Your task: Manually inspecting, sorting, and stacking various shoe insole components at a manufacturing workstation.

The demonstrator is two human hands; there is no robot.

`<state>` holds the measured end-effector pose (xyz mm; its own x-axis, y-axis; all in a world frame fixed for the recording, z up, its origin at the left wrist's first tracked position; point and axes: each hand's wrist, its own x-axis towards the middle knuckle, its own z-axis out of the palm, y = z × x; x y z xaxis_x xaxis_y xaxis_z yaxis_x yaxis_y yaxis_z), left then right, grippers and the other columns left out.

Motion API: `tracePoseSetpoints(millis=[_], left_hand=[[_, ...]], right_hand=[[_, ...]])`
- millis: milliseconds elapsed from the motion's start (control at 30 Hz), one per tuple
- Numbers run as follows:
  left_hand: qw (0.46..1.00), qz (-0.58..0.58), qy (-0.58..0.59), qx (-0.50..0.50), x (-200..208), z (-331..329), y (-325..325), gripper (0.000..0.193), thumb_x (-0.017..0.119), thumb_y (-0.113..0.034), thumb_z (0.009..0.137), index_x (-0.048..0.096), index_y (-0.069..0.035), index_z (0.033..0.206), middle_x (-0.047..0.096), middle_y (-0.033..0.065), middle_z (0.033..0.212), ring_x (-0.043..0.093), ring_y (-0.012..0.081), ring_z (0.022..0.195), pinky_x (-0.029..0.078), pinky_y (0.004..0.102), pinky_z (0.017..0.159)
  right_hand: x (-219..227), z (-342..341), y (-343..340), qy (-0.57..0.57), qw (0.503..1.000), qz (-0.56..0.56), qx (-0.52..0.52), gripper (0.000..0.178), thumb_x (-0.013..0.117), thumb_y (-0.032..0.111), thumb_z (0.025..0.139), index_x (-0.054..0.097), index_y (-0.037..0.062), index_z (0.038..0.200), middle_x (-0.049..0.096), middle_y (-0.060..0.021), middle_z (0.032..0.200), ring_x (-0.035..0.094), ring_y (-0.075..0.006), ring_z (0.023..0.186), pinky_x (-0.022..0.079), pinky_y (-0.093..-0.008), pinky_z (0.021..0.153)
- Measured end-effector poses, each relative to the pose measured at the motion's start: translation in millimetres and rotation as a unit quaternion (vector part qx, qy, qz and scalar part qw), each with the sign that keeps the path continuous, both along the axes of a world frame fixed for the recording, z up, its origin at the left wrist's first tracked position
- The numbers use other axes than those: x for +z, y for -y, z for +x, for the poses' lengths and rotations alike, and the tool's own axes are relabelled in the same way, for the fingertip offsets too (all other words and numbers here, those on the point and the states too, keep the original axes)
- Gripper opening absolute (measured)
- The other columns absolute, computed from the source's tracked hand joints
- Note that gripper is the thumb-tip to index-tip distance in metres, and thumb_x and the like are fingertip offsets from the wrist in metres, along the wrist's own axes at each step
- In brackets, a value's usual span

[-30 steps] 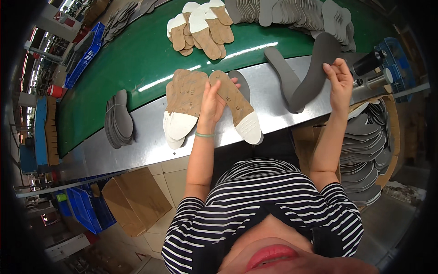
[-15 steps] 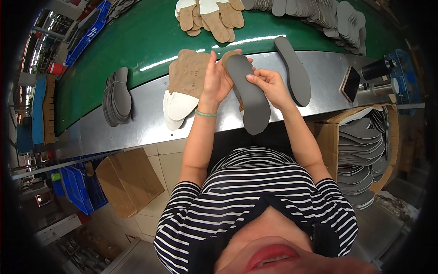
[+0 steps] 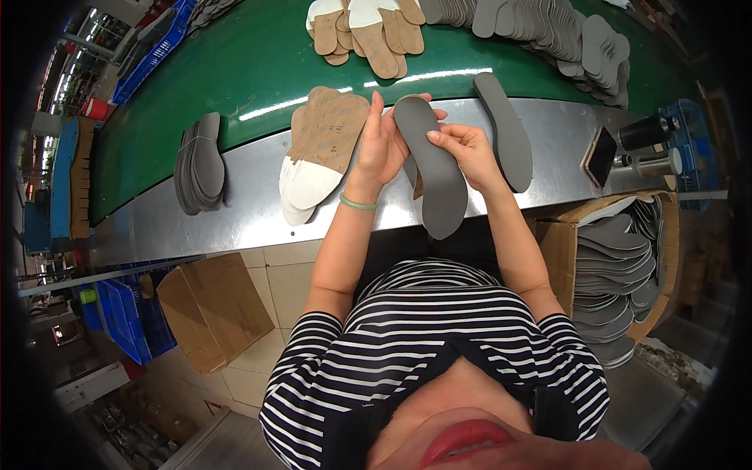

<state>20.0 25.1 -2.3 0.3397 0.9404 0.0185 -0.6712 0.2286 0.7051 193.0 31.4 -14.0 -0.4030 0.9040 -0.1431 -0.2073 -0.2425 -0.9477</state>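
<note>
Between my hands is a grey insole (image 3: 437,172), its narrower end up and its wide toe end toward me. A brown insole board (image 3: 418,186) lies beneath it, showing only at the edges. My left hand (image 3: 381,150) cradles both from below, its thumb upright beside them and its fingertips emerging beyond the upper end. My right hand (image 3: 468,154) pinches the grey insole's right edge, thumb on top. Left of my hands lies a fanned stack of brown boards (image 3: 327,129) with white toe parts. Another grey insole (image 3: 507,137) rests on the right.
A tied bundle of grey insoles (image 3: 199,164) lies on the metal ledge (image 3: 254,204) at left. Beyond it, the green surface (image 3: 258,70) carries more brown boards (image 3: 376,51) and grey insoles (image 3: 540,35). A phone (image 3: 600,157) and a carton of insoles (image 3: 558,254) are at right.
The grey insole's upper end now covers more of the brown board, leaving a thinner brown rim there. Both hands keep their holds; the whole view has shifted slightly.
</note>
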Motion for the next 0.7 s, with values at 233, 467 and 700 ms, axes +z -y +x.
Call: tracePoseSetpoints(millis=[233,467,700], left_hand=[[1.000,-0.013,-0.001,0.012,6,1,2,0.076,0.015,-0.061,0.098,0.046,0.001,0.130,0.062,0.0196,0.114,0.061,0.0258,0.106,0.049,0.0391,0.095],[0.999,-0.013,-0.024,0.026,3,3,-1,0.055,0.034,-0.045,0.100,0.048,0.000,0.128,0.063,0.0175,0.112,0.062,0.0233,0.103,0.050,0.0378,0.092],[0.998,-0.029,-0.013,0.052,-5,3,-2,0.043,0.042,-0.032,0.101,0.049,0.003,0.125,0.064,0.0182,0.108,0.064,0.0231,0.097,0.053,0.0358,0.086]], right_hand=[[0,-2,-2,0.000,1.000,0.000,-0.005,0.021,0.068,0.017,0.090,0.069,-0.0034,0.091,0.067,-0.0040,0.076,0.060,-0.0062,0.063,0.047,-0.0204,0.056],[0,-3,-3,-0.016,1.000,-0.013,-0.012,0.020,0.068,0.017,0.090,0.069,-0.0033,0.089,0.067,-0.0041,0.076,0.060,-0.0061,0.063,0.048,-0.0204,0.056],[-9,-5,-3,-0.009,1.000,-0.016,-0.006,0.018,0.067,0.015,0.090,0.068,-0.0027,0.093,0.068,-0.0039,0.078,0.061,-0.0059,0.065,0.048,-0.0194,0.056]])
